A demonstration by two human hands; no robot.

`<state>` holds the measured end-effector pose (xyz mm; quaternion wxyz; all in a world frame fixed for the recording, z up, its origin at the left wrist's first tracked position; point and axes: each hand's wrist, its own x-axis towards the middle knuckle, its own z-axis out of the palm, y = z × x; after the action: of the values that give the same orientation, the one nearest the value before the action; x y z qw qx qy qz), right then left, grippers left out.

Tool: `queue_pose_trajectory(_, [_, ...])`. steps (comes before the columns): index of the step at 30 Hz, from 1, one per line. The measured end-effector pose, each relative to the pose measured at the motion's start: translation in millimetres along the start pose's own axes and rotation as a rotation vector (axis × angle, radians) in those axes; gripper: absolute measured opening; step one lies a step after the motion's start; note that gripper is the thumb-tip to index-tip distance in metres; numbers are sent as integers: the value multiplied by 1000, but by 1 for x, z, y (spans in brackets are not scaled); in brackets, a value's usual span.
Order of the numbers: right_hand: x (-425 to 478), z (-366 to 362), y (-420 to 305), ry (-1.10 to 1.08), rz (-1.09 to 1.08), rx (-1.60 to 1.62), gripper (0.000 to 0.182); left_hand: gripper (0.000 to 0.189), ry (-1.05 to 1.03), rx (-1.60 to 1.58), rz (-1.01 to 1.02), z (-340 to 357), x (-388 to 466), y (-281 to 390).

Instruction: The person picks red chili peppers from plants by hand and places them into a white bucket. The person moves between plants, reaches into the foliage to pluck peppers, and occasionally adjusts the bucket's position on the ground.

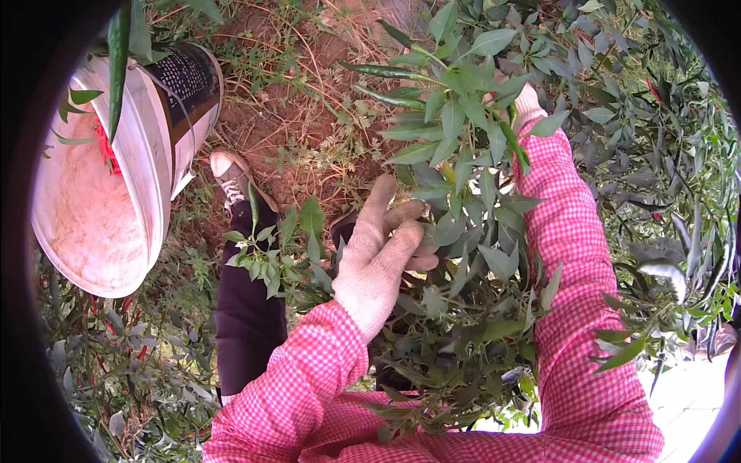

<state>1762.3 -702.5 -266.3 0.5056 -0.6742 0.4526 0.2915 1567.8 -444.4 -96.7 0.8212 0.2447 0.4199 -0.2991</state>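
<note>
My left hand (379,254), in a pale knitted glove, is at mid-view among the leaves of a chili pepper plant (457,124). Its fingers are apart, and I see nothing held in them. My right hand (525,104), also gloved, reaches into the upper right of the same plant; leaves hide its fingers, so whether it holds anything does not show. Long green chili peppers (391,72) hang from the upper branches, and another (514,142) is close to the right wrist. At the left a white plastic bucket (157,173) lies tilted, with a few red chili peppers (107,151) inside.
My shoe (234,179) is on the reddish soil (301,116), beside weeds and dry stems. More pepper plants with red pods (653,91) crowd the right side and the lower left (116,335). A green pepper (118,69) hangs in front of the bucket.
</note>
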Motion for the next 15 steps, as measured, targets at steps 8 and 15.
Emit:
queue_pose_trajectory(8, [93, -12, 98, 76, -9, -1270, 23, 68, 60, 46, -62, -23, 1, -4])
queue_pose_trajectory(15, [107, 10, 110, -30, -62, -1367, 24, 64, 55, 65, -169, -22, 1, 15])
